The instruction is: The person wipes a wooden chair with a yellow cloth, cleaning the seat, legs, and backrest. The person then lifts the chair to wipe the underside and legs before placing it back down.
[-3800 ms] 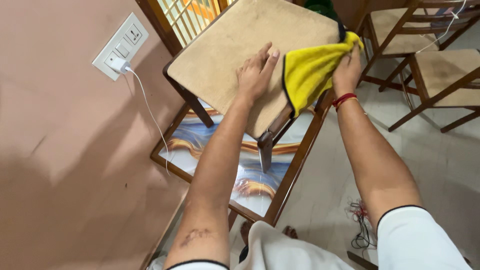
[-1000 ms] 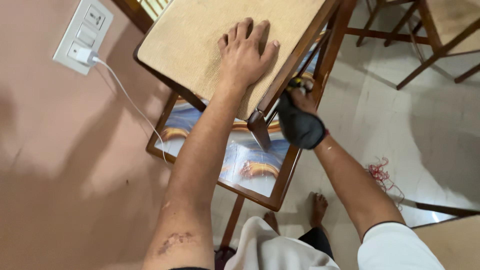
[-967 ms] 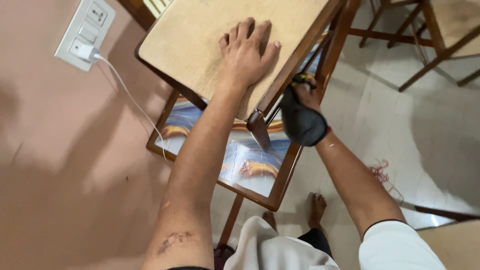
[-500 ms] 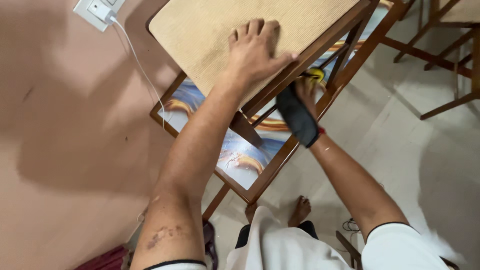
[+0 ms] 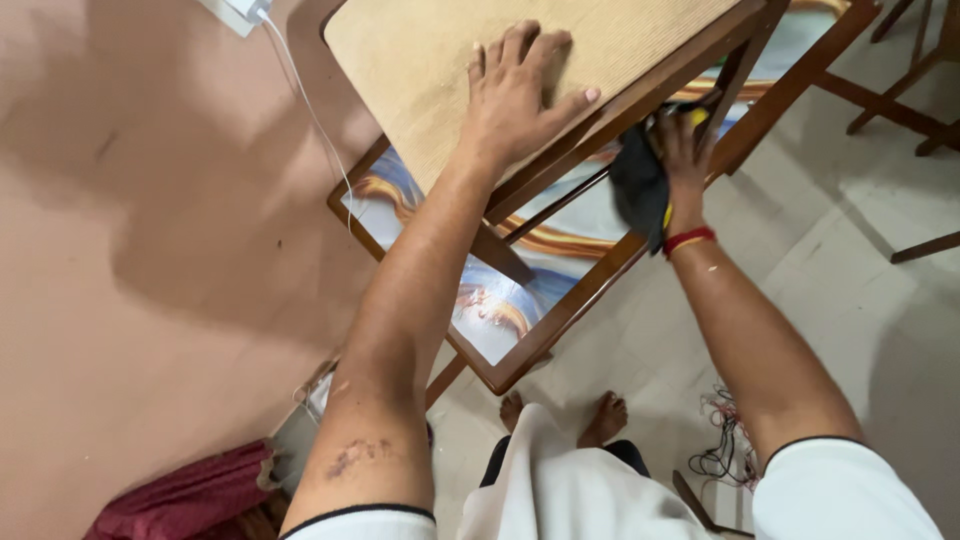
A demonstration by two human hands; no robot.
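Below, a pink wall fills the left side and a pale tiled floor the right. Against the wall stands a table with a brown wooden frame and a glossy top patterned in blue, white and orange swirls. A wooden chair rests on that table top, its beige padded seat facing up and its dark brown rails and legs showing beneath the near edge. The left hand lies flat on the seat near that edge, fingers spread open and the thumb stretched toward the rail. The right hand reaches under the seat edge beside a chair leg, fingers curled shut around a bunched cloth, dark on the side that shows with a little yellow at the top; the cloth touches the chair's frame. A red band circles the right wrist. A white cable hangs down the wall, a maroon fabric heap lies at the lower left, and tangled cords sit on the floor.
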